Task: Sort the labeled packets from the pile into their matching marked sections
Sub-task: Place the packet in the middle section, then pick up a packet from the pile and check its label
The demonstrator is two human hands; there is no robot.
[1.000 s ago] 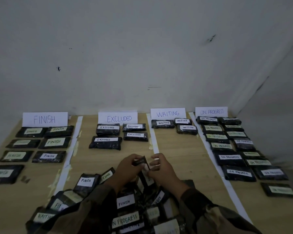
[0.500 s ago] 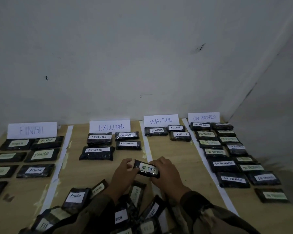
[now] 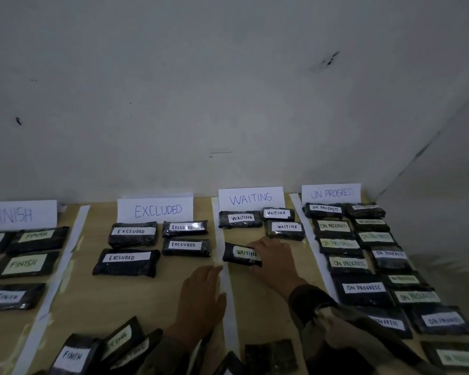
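The packets (image 3: 126, 266) were wrapped in glossy black plastic; their labels (image 3: 129, 257) were cut from matt paper; the table (image 3: 146, 301) was made of smooth pale wood.

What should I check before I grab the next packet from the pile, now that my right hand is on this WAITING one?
1. Label matches section: ok, the WAITING packet lies before the WAITING sign.
2. Inside the lines: cannot tell, its left end meets the tape strip.
3. Packet released: not ok, the right hand fingers hold its right end.
4. Other hand free: ok, the left hand lies open, flat on the table.
5. Pile remaining: ok, a FINISH packet waits there.
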